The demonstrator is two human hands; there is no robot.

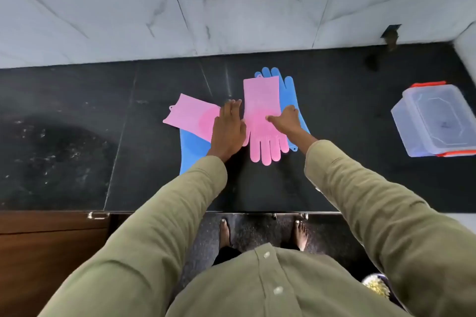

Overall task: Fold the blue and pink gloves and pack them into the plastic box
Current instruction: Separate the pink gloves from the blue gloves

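Dark counter (77, 123): flat-fingered hands (228, 128) press pink gloves (261, 110); lidded box (435, 121) far right.

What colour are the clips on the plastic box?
Orange-red, on the clear plastic box; seen in the head view, the only one.

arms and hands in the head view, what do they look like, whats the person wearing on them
Both arms are covered by long olive-green sleeves of a buttoned shirt, the cloth loose and creased, with cuffs ending at the wrists. The left hand and right hand are bare: no gloves worn, and no rings, watch or bracelets that I can make out. White buttons run down the shirt front.
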